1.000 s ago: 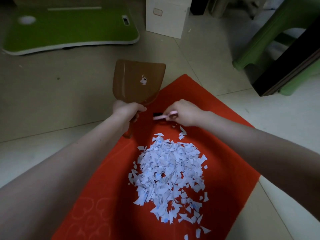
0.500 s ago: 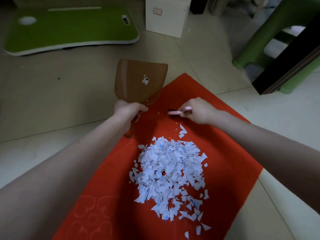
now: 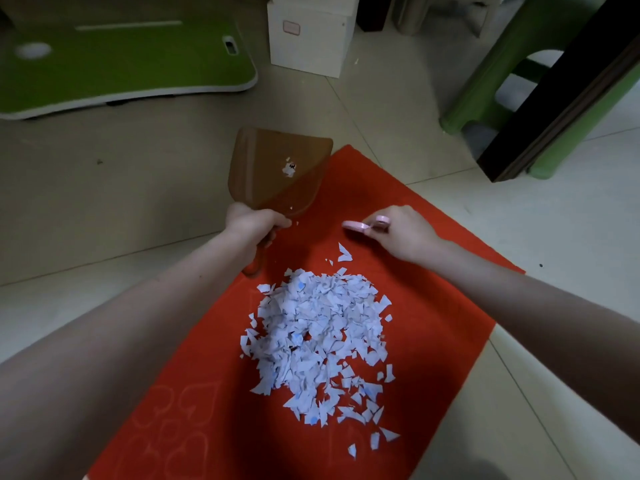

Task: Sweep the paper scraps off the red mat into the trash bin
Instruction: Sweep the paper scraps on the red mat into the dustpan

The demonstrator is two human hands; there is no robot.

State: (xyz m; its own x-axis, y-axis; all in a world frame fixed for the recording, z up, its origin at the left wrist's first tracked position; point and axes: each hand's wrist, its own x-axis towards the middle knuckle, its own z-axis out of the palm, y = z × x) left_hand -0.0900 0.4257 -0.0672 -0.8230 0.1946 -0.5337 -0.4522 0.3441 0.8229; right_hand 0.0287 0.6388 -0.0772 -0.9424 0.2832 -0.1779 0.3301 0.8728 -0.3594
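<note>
A red mat (image 3: 446, 306) lies on the tiled floor with a heap of pale blue-white paper scraps (image 3: 318, 341) in its middle and loose bits trailing toward me. My left hand (image 3: 254, 221) grips the handle of a brown dustpan (image 3: 277, 168), whose scoop points away from me over the mat's far corner and carries a small scrap. My right hand (image 3: 403, 232) pinches a small pink brush (image 3: 360, 226) just above the mat, beyond the heap. No trash bin is in view.
A green board (image 3: 121, 67) lies on the floor at the far left. A white box (image 3: 308, 39) stands at the far centre. A green plastic stool (image 3: 519, 64) and a dark wooden post (image 3: 561, 95) stand at the right.
My right hand has carried the pink brush to the right, away from the dustpan. My left hand and the dustpan have barely shifted.
</note>
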